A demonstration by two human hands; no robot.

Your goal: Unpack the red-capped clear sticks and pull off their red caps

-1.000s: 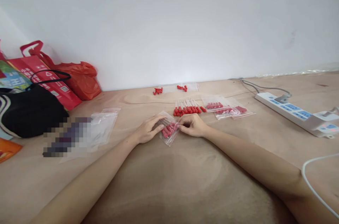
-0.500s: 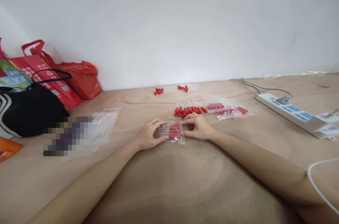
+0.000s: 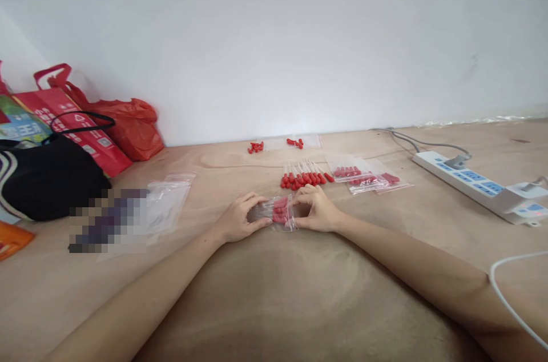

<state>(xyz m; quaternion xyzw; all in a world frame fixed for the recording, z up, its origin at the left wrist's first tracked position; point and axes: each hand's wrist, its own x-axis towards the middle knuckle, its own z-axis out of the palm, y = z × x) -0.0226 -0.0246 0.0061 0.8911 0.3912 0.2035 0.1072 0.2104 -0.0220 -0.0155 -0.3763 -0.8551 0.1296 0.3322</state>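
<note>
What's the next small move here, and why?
I'd probably have the right hand pinch along the clear bag's right edge: its thumb and fingers are at that edge, the left hand steadies the other end, and red-ended pieces lie inside. Can't tell whether that edge is sealed.

The wooden table (image 3: 325,293) carries red-bulbed droppers (image 3: 306,177), filled clear bags (image 3: 367,178), flat plastic bags (image 3: 169,208), a power strip (image 3: 460,179) and shopping bags (image 3: 132,131).
</note>
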